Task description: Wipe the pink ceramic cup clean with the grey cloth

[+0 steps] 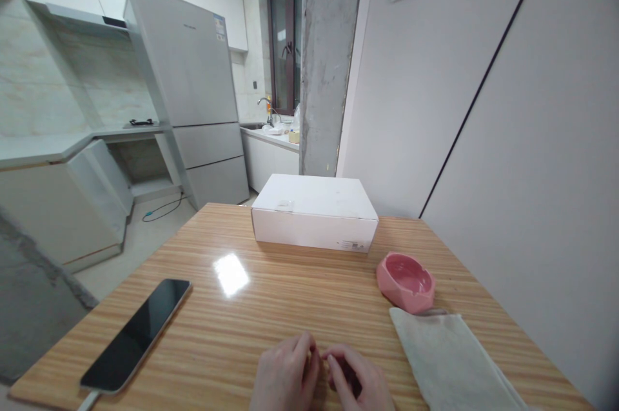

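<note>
At the near edge of the wooden table (290, 295), my left hand (285, 371) rests with its fingers curled in and the thumb close to the index finger. Beside it, my right hand (358, 377) is curled the same way, and the fingertips of both hands nearly meet. Nothing shows in either hand, though the palms are hidden. To the right of my right hand lies a folded pale cloth (454, 359). A pink faceted ashtray (405, 282) sits just behind the cloth. Farther back, a closed white box (314, 212) stands across the table.
A black-screened phone (138, 337) with a white cable (89, 400) lies on the left of the table. A white wall panel (483, 140) rises on the right. Beyond the table are a grey fridge (188, 75), a concrete pillar (331, 62) and a kitchen sink (254, 126).
</note>
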Demonstrator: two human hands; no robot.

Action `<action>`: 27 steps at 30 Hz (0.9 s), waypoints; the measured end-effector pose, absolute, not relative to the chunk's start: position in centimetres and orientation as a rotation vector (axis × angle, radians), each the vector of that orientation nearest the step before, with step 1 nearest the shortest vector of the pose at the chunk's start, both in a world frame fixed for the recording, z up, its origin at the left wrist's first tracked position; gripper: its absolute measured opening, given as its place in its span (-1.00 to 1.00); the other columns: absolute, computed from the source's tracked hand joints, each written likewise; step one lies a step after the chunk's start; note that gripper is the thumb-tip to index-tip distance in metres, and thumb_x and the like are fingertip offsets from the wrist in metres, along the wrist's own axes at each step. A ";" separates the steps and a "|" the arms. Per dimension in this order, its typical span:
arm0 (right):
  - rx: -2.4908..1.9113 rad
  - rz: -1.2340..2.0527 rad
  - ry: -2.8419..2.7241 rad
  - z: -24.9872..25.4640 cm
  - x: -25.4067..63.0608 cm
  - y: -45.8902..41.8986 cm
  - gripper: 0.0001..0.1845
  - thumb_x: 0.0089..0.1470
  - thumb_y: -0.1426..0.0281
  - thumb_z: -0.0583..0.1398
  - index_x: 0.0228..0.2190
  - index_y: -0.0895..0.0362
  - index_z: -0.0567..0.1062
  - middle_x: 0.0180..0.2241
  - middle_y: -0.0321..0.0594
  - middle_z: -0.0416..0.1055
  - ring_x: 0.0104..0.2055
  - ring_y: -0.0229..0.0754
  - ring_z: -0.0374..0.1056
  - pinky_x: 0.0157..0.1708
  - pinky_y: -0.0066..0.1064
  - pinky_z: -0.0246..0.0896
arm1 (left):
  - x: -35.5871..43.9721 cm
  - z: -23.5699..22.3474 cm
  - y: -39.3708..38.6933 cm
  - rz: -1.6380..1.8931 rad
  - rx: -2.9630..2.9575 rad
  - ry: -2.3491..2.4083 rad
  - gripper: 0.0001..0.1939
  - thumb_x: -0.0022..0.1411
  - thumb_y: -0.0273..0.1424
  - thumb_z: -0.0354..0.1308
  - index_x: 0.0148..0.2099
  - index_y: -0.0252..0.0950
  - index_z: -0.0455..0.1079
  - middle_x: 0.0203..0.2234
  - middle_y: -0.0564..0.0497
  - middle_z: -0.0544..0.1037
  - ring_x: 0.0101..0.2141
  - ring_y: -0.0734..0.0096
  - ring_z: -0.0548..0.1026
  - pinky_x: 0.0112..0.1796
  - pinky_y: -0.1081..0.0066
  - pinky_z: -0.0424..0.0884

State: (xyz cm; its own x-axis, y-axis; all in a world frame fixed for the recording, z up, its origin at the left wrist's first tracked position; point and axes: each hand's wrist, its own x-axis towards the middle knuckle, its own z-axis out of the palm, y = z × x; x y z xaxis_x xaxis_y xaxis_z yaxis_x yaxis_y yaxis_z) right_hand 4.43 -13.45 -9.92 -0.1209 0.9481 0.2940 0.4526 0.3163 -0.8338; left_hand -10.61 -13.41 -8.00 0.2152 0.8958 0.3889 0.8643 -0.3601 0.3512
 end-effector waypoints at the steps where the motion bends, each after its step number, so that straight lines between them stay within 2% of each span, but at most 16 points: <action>1: -1.270 0.728 -1.725 -9.8 4.5 -13.4 -0.53 0.19 0.03 -0.01 -0.43 0.05 0.52 -0.60 -0.29 0.42 -0.60 -0.25 0.32 -0.58 -0.51 0.18 | -10.6 -8.0 -13.4 0.828 2.401 1.745 -0.86 0.17 -0.53 0.00 -0.33 -0.19 0.31 -0.52 0.11 0.55 -0.50 0.43 0.54 -0.50 0.52 0.30; 10: -1.234 0.769 -1.802 -8.6 5.0 -13.3 -0.58 0.20 0.09 0.01 -0.44 0.07 0.50 -0.59 -0.28 0.43 -0.59 -0.25 0.33 -0.58 -0.52 0.20 | -10.6 -8.1 -13.4 0.798 2.407 1.759 -0.86 0.18 -0.52 -0.01 -0.33 -0.19 0.31 -0.52 0.11 0.56 -0.49 0.42 0.54 -0.50 0.51 0.30; 20: -1.268 0.706 -1.738 -9.9 4.5 -13.5 -0.57 0.20 0.08 0.00 -0.52 0.07 0.41 -0.63 -0.33 0.35 -0.61 -0.27 0.27 -0.57 -0.51 0.12 | -10.6 -7.9 -13.5 0.801 2.396 1.768 -0.86 0.18 -0.53 -0.01 -0.33 -0.19 0.31 -0.51 0.11 0.55 -0.48 0.42 0.54 -0.49 0.51 0.30; 27: -1.267 0.769 -1.808 -8.6 5.0 -13.6 -0.63 0.25 0.18 -0.04 -0.51 0.06 0.32 -0.61 -0.34 0.37 -0.55 -0.26 0.33 -0.49 -0.53 0.18 | -10.5 -7.6 -13.7 0.789 2.381 1.776 -0.84 0.19 -0.54 -0.02 -0.33 -0.19 0.30 -0.52 0.12 0.55 -0.49 0.41 0.54 -0.49 0.50 0.30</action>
State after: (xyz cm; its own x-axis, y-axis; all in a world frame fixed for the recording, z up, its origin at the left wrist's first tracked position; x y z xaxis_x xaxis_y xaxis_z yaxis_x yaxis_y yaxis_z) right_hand 5.01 -13.57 -8.58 -0.1965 0.9468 0.2549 0.4729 0.3193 -0.8212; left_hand -10.46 -13.67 -7.61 0.2014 0.9117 0.3581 0.8769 -0.3307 0.3489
